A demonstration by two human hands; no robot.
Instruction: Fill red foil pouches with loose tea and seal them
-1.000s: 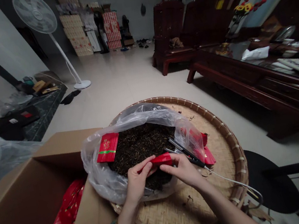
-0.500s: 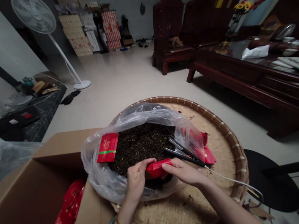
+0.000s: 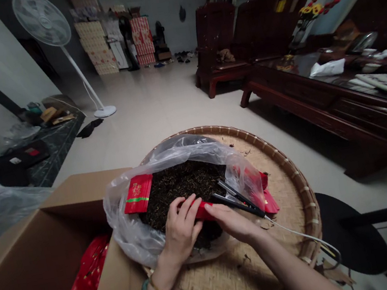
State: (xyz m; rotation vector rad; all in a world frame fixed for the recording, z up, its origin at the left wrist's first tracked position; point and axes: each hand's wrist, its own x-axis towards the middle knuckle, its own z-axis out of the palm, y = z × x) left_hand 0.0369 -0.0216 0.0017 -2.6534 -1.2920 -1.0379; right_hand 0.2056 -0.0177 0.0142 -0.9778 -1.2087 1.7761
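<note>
A red packet (image 3: pixel 204 211) is held between my two hands above a clear plastic bag (image 3: pixel 129 246) of dark loose tea leaves (image 3: pixel 181 182). My left hand (image 3: pixel 182 227) lies over the packet's left part, fingers bent across its top. My right hand (image 3: pixel 231 219) grips its right end, thumb on top; the other fingers are hidden underneath. Just beyond my right hand, a black hair straightener (image 3: pixel 239 202) with its jaws apart rests at the bag's right side. Another red packet (image 3: pixel 138 194) with a green stripe lies on the bag's left edge.
The bag sits on a round woven bamboo tray (image 3: pixel 232 278). More red packets (image 3: pixel 270 201) lie at the tray's right. To the left stands an open cardboard box (image 3: pixel 85 189) with red packets (image 3: pixel 89 273) inside. A white cord (image 3: pixel 299 232) crosses the tray's right rim.
My left hand has turned over from pinching the packet's left end to lying across its top. My right hand keeps its hold. The view has shifted slightly.
</note>
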